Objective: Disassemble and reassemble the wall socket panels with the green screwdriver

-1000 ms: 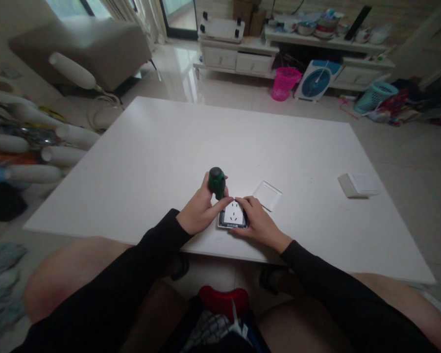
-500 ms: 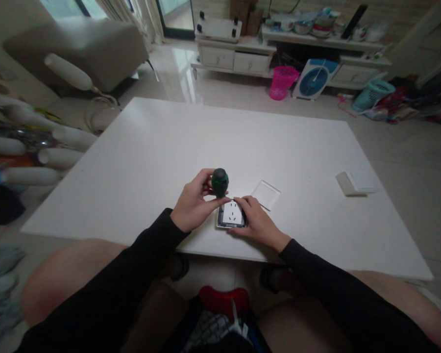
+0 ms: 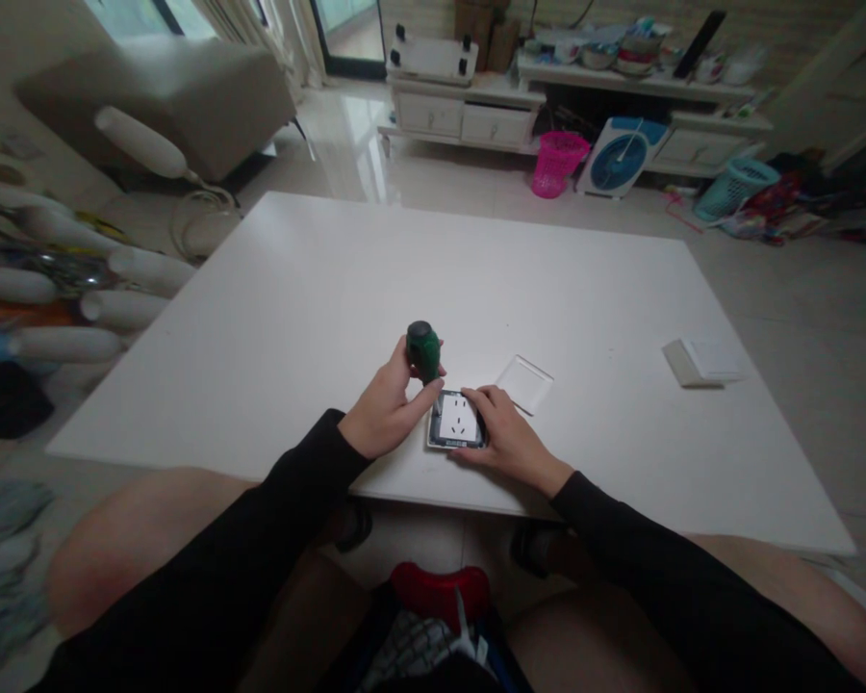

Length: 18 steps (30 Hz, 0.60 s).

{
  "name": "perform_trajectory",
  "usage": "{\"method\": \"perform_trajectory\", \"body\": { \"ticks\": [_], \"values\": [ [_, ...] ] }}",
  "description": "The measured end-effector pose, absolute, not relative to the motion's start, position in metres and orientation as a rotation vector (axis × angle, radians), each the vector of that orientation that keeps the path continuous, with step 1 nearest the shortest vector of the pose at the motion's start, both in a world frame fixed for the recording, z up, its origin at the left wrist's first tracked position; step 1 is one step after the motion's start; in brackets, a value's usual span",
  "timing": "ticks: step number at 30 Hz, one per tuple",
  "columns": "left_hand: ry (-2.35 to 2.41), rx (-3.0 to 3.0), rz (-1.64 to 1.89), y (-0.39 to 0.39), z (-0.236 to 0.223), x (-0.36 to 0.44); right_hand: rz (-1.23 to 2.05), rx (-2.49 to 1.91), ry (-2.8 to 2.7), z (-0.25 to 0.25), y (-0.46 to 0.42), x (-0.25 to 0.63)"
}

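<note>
My left hand [image 3: 384, 404] is wrapped round the green handle of a screwdriver [image 3: 423, 350], which stands nearly upright. Its metal shaft points down at the left edge of a wall socket [image 3: 458, 417] with a white face and a dark frame. Whether the tip sits in a screw is too small to tell. My right hand [image 3: 509, 433] grips the socket by its right side, thumb at the near edge and fingers at the far edge. Just beyond that hand lies a square white cover frame [image 3: 525, 383], flat on the table.
The white table [image 3: 318, 279] spans the area before me. Toward its right side sits a white box-like piece [image 3: 703, 361]. On the floor beyond stand a pink basket [image 3: 557, 164], a blue and white fan [image 3: 621, 157] and a teal basket [image 3: 736, 188].
The screwdriver's handle has shifted slightly left and tilted, and my left fingers have changed their hold on it. My right hand keeps the socket in place.
</note>
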State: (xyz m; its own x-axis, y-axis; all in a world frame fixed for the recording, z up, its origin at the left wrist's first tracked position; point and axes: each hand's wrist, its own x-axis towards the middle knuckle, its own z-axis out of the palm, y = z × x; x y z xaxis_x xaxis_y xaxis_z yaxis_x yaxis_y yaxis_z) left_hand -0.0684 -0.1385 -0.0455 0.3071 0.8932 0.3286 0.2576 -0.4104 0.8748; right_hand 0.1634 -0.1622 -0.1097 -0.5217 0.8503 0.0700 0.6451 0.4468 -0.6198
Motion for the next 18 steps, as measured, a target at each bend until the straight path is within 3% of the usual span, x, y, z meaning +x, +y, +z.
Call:
{"method": "perform_trajectory", "body": {
  "ticks": [18],
  "values": [
    [1.100,1.647,1.185,-0.1399,-0.0397,-0.0650,0.763,-1.266,-2.326,-0.1104,-0.1628,0.1631]
  ]
}}
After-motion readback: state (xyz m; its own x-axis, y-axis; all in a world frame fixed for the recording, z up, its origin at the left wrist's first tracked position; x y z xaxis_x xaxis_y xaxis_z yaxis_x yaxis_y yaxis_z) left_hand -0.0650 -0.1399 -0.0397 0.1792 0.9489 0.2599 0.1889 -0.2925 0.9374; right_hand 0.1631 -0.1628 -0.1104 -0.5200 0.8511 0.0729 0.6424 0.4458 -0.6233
